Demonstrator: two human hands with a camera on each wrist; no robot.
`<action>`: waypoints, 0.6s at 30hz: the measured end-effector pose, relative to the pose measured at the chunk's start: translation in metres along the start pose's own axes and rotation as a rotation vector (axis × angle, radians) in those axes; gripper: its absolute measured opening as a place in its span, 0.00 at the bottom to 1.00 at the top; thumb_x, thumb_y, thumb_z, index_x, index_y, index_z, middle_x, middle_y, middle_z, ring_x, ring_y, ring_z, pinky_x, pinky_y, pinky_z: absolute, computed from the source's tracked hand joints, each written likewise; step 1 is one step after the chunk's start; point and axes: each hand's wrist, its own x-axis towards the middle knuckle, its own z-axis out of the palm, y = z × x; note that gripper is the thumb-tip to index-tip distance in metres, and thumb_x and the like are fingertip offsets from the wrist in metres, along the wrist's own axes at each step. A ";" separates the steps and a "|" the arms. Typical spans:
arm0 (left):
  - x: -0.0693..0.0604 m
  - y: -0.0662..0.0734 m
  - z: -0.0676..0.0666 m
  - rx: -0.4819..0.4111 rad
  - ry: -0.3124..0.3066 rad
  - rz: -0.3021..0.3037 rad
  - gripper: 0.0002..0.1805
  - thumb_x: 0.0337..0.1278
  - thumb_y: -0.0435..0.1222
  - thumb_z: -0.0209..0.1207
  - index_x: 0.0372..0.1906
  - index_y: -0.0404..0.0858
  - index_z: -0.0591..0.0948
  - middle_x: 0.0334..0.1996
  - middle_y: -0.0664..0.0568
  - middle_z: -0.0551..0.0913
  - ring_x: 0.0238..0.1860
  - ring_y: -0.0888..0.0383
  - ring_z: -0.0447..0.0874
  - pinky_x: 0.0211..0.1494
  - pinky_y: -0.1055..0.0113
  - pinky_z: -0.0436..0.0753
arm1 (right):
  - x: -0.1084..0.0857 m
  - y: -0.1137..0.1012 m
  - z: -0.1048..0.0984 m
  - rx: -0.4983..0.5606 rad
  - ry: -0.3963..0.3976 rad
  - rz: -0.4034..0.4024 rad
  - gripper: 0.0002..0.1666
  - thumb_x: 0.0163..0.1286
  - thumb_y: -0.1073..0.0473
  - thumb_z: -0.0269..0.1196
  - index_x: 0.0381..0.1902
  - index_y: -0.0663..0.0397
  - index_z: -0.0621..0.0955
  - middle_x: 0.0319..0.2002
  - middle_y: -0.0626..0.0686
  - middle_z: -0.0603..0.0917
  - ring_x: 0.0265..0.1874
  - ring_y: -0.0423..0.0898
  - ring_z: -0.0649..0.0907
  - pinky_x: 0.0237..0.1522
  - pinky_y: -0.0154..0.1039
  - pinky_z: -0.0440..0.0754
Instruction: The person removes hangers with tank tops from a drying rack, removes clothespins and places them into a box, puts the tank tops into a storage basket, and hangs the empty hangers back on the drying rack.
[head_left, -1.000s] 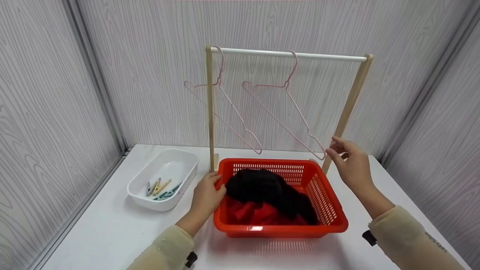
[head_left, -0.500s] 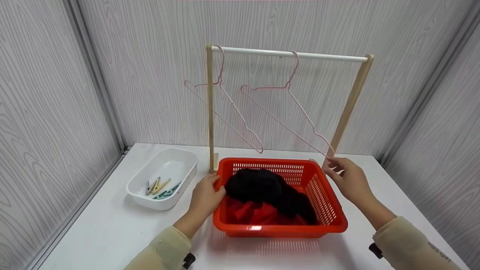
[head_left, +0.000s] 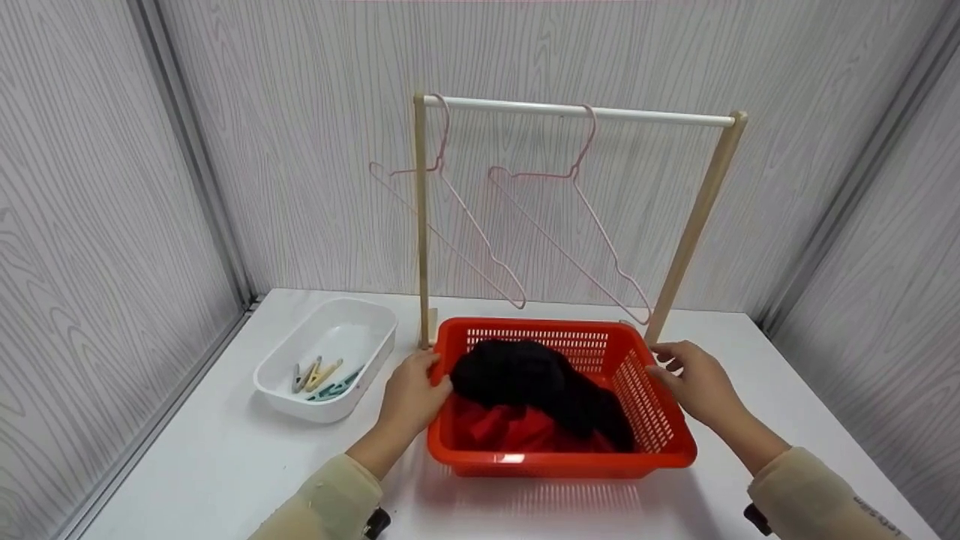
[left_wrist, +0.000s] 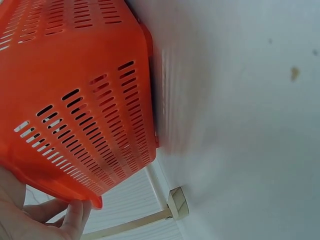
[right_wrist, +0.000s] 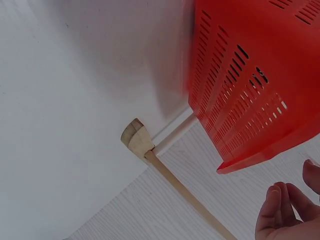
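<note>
A red plastic basket (head_left: 559, 460) with slotted walls stands on the white table, holding a black cloth (head_left: 517, 371) over a red cloth (head_left: 499, 427). My left hand (head_left: 411, 394) grips its left rim, thumb on the inner side and fingers outside; the left wrist view shows those fingertips (left_wrist: 75, 212) against the rim. Beside the right rim is my right hand (head_left: 697, 379), fingers loosely bent around nothing. The right wrist view shows a gap between that hand and the basket. Above, two pink hangers, a left one (head_left: 480, 232) and a right one (head_left: 600, 225), hang on the rack.
The rack has a white rail (head_left: 510, 106) and two wooden posts, left (head_left: 421, 225) and right (head_left: 697, 225), behind the basket. To the left sits a white tray (head_left: 352, 315) with several clothespins (head_left: 322, 373). Patterned panels surround the table (head_left: 210, 465).
My right hand held the right hanger's lower corner half a second ago, then let go and came down to the basket's right rim. The hanger swung back left. My left hand stayed put.
</note>
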 end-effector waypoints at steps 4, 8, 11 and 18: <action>-0.002 0.001 0.000 -0.006 0.002 0.016 0.20 0.56 0.31 0.64 0.54 0.27 0.82 0.55 0.36 0.81 0.58 0.40 0.79 0.62 0.48 0.77 | -0.002 0.003 0.003 -0.021 -0.025 0.010 0.23 0.68 0.61 0.67 0.58 0.68 0.80 0.45 0.63 0.83 0.45 0.59 0.83 0.45 0.56 0.84; -0.001 0.002 -0.002 0.013 0.017 0.053 0.17 0.57 0.31 0.63 0.51 0.29 0.84 0.52 0.38 0.82 0.54 0.42 0.81 0.59 0.49 0.79 | -0.002 0.000 0.000 -0.021 -0.021 0.003 0.24 0.67 0.60 0.68 0.57 0.68 0.80 0.45 0.63 0.82 0.44 0.59 0.83 0.45 0.57 0.84; 0.000 0.005 -0.006 0.033 0.023 0.080 0.15 0.58 0.31 0.62 0.49 0.29 0.84 0.52 0.38 0.82 0.54 0.42 0.82 0.60 0.49 0.79 | -0.002 -0.004 -0.003 -0.014 -0.014 -0.001 0.24 0.67 0.60 0.68 0.57 0.68 0.80 0.45 0.63 0.82 0.44 0.59 0.83 0.44 0.56 0.85; 0.004 0.010 -0.014 0.092 0.007 0.132 0.16 0.57 0.34 0.64 0.50 0.32 0.84 0.52 0.39 0.82 0.55 0.41 0.80 0.62 0.48 0.77 | -0.005 -0.010 -0.009 -0.019 0.000 -0.013 0.25 0.68 0.58 0.68 0.58 0.67 0.80 0.46 0.64 0.82 0.43 0.59 0.83 0.44 0.56 0.85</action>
